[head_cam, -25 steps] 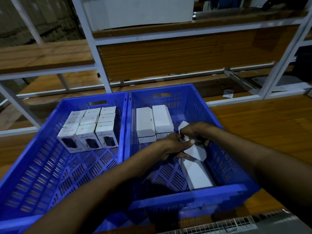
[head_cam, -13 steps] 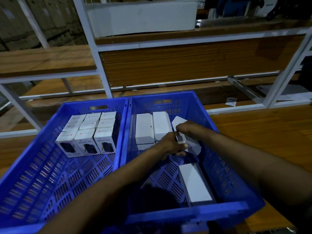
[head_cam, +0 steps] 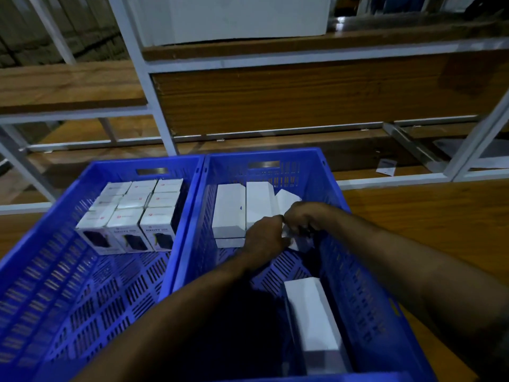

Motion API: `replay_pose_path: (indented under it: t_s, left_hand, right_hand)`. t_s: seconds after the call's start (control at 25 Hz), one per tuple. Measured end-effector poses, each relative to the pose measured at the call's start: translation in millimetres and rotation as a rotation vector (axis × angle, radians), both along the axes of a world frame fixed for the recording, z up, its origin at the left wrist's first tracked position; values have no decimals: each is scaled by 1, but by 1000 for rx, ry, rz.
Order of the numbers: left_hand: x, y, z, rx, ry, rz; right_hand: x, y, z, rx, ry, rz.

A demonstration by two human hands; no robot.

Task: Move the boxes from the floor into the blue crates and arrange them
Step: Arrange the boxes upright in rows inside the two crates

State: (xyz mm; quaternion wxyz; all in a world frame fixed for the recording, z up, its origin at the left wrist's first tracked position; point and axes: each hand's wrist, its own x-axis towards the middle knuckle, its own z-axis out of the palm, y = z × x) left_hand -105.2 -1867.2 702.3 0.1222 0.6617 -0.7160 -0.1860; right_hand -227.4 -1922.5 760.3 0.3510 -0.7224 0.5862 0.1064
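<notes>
Two blue crates stand side by side. The left crate [head_cam: 68,285] holds several small printed boxes [head_cam: 137,213] packed at its far end. In the right crate [head_cam: 355,277], two long white boxes [head_cam: 242,210] lie at the far end on top of others. Both hands grip a tilted white box [head_cam: 287,201] beside them: my left hand [head_cam: 265,235] at its near end, my right hand [head_cam: 305,217] over its top. Another long white box [head_cam: 314,315] lies along the right wall, near me.
A white metal shelf frame [head_cam: 143,75] with wooden boards rises just behind the crates. A large white carton [head_cam: 242,17] sits on an upper shelf. Wooden floor [head_cam: 427,216] lies to the right, with a small paper slip [head_cam: 385,166] on it.
Both hands have carried the tilted white box from the crate's middle toward the far end, next to the two laid boxes. The view has tipped up slightly.
</notes>
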Motion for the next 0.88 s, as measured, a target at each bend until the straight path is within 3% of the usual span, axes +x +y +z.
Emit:
replay_pose_path:
  t_s: [0.12, 0.2, 0.44, 0.6, 0.72, 0.88]
  left_hand:
    - [-3, -3, 2, -106, -177, -4]
    - [-7, -6, 3, -145, -282, -26]
    - [-15, -15, -2, -154, -305, 10]
    - [-24, -21, -2, -96, -235, 58]
    - [-29, -18, -5, -17, -168, 106]
    - [-27, -9, -15, -65, -203, 57]
  right_hand:
    - [8, -18, -14, 22, 312, 182]
    - [10, -29, -41, -19, 384, 242]
    - [2, -30, -42, -320, 240, 201]
    - [3, -33, -45, -329, 276, 170]
    - [8, -30, -47, -224, 307, 28]
    - [8, -32, -43, -158, 297, -38]
